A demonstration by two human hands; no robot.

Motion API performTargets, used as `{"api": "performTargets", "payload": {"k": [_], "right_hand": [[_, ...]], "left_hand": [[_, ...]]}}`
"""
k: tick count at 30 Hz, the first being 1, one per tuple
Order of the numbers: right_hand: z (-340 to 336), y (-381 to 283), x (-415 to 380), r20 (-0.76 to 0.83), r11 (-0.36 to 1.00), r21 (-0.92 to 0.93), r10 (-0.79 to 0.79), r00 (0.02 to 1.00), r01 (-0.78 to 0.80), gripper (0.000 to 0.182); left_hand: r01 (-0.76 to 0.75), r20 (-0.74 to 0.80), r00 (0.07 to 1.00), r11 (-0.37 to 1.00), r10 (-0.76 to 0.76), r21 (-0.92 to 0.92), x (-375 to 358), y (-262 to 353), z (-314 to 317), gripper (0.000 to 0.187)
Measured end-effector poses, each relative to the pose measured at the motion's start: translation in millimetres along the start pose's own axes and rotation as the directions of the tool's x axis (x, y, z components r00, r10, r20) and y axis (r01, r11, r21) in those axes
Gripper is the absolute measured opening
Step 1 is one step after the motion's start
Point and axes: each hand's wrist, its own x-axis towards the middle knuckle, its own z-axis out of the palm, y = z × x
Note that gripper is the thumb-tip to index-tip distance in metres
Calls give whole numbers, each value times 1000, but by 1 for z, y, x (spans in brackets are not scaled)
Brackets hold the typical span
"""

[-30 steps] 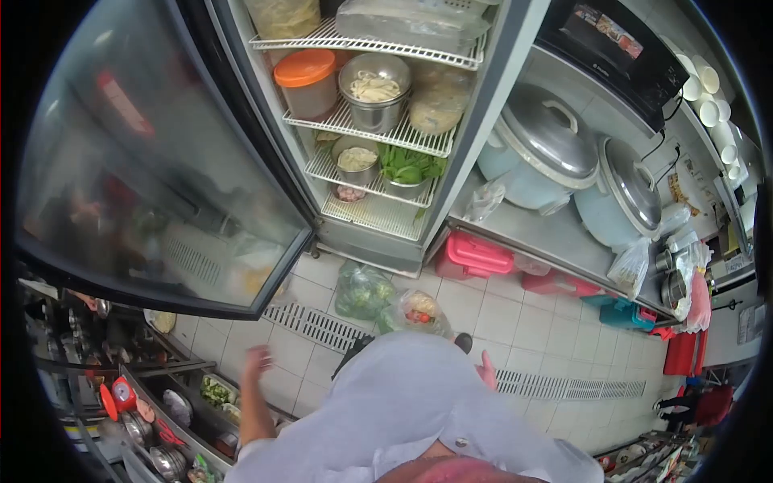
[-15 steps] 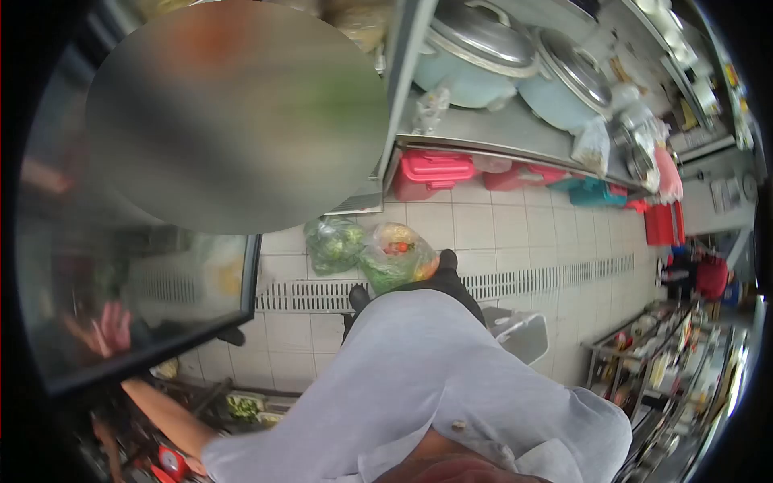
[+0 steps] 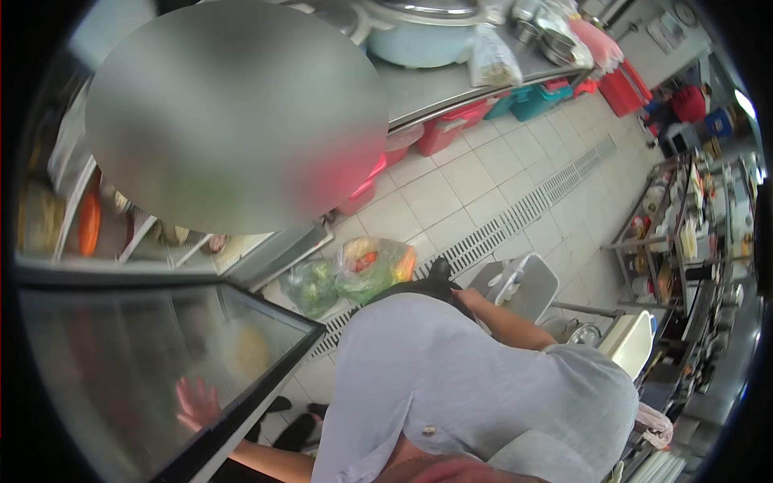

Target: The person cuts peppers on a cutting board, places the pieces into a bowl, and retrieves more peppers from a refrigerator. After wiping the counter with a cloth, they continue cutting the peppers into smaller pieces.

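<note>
My left hand [image 3: 199, 405] is spread flat on the glass door [image 3: 121, 354] of a fridge, its fingers apart and seen through the pane. Beyond the door, shelves hold food, among it an orange carrot-like piece [image 3: 89, 221]. My right hand [image 3: 465, 299] rests by my dark-trousered leg; its fingers are too small and partly hidden to make out. On the floor ahead of my feet lie a clear bag of green vegetables [image 3: 310, 287] and a second clear bag of mixed vegetables [image 3: 374, 270], green, red and orange.
A grey bin [image 3: 535, 286] stands beside my right arm. Along the far side runs a steel counter [image 3: 419, 88] with a large lidded pot [image 3: 423, 40] and lidded tubs below. A floor drain grate [image 3: 515, 209] crosses the tiles. Racks [image 3: 652, 233] stand right; a person [image 3: 688, 105] is far back.
My view has turned, bringing the fridge shelves into sight. The glass door and my left hand on it appear farther right. My right hand has come into view by my leg.
</note>
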Motion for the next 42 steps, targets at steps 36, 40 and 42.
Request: {"api": "performTargets", "payload": {"k": [36,40,42], "right_hand": [[-706,-52,112,-207,-239,966,-462,862,104,42],[-811,-75,105,-109,7,992,-463,879,127,44],[-865,-75,92,-75,109,985,-449,890,137,45]], "left_hand": [[-133,666,-355,741,-656,658,-135,-319,1249,32],[-288,-122,-958,869,-261,402,-351,-259,1412,34],[-583,-572,-694,807,-437,92,-435,-258,1455,43]]}}
